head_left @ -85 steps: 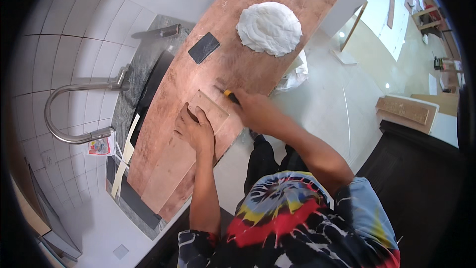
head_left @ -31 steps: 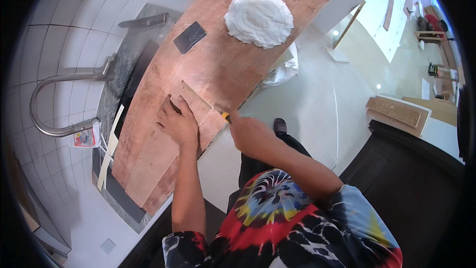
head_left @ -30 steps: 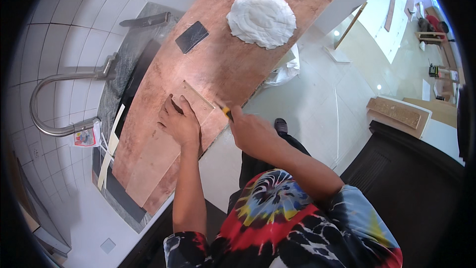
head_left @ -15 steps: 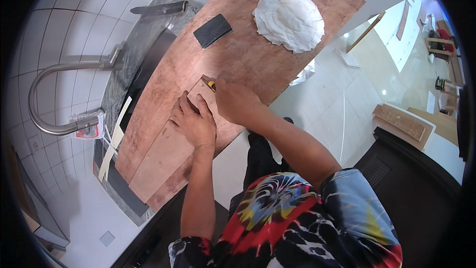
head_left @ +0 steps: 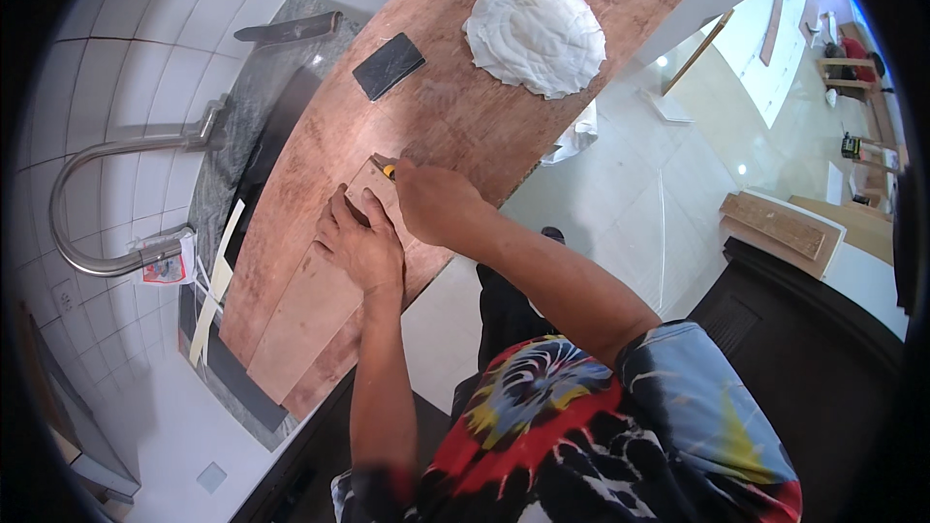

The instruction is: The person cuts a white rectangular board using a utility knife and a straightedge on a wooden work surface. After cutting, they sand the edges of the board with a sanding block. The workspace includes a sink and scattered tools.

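Observation:
A long, thin pinkish-brown strip of board (head_left: 300, 329) lies on a broad reddish wooden panel (head_left: 320, 145). My left hand (head_left: 358, 242) rests on the strip with its fingers spread, pressing it down. My right hand (head_left: 436, 203) is closed around a yellow-and-black utility knife (head_left: 389, 171). The knife's dark tip is at the far end of the strip, just beyond my left fingertips. Most of the handle is hidden inside my right fist.
Further up the panel lie a dark rectangular slab (head_left: 388, 66) and a crumpled white round cloth bundle (head_left: 536, 39). On the left, a curved metal faucet (head_left: 63, 194) stands by the tiled wall, near pale strips (head_left: 218, 286). Boards (head_left: 780, 228) are stacked at right.
The whole view has shifted slightly, so everything appears a little further left. Both hands and the knife keep nearly the same place on the strip.

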A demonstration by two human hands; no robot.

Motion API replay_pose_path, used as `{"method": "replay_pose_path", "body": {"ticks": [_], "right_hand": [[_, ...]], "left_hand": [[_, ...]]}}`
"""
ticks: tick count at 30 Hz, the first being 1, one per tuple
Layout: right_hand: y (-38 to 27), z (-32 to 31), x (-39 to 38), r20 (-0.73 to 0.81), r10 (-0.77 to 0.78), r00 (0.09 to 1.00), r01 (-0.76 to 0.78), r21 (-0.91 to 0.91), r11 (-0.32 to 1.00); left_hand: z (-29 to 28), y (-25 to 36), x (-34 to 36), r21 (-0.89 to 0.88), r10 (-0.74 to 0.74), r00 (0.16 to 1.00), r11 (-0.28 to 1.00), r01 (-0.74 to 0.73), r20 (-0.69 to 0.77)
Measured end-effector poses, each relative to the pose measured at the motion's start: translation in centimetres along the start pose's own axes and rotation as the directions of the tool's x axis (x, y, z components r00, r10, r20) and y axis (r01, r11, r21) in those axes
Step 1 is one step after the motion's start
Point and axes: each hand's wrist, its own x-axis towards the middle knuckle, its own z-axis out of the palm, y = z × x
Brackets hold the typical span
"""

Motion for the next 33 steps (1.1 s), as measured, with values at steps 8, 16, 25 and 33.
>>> {"method": "replay_pose_path", "body": {"ticks": [8, 16, 25, 33], "right_hand": [[0.8, -0.9, -6.6, 0.045, 0.045, 0.998, -0.045, -0.007, 0.999], [1.7, -0.1, -11.8, 0.007, 0.098, 0.995, -0.098, 0.014, 0.995], [1.9, 0.8, -12.2, 0.051, 0.159, 0.986, -0.162, 0.055, 0.985], [0.8, 0.2, -3.2, -0.155, -0.017, 0.988, 0.027, 0.062, 0.998]], "left_hand": [[-0.2, 0.1, -0.2, -0.006, -0.017, 1.000, 1.000, 0.017, 0.008], [0.5, -0.3, 0.0, 0.006, 0.002, 0.999, 1.000, -0.002, -0.034], [-0.2, 0.3, 0.1, 0.000, -0.026, 0.999, 1.000, 0.026, -0.020], [-0.2, 0.1, -0.2, -0.010, -0.011, 1.000, 1.000, 0.011, -0.015]]}}
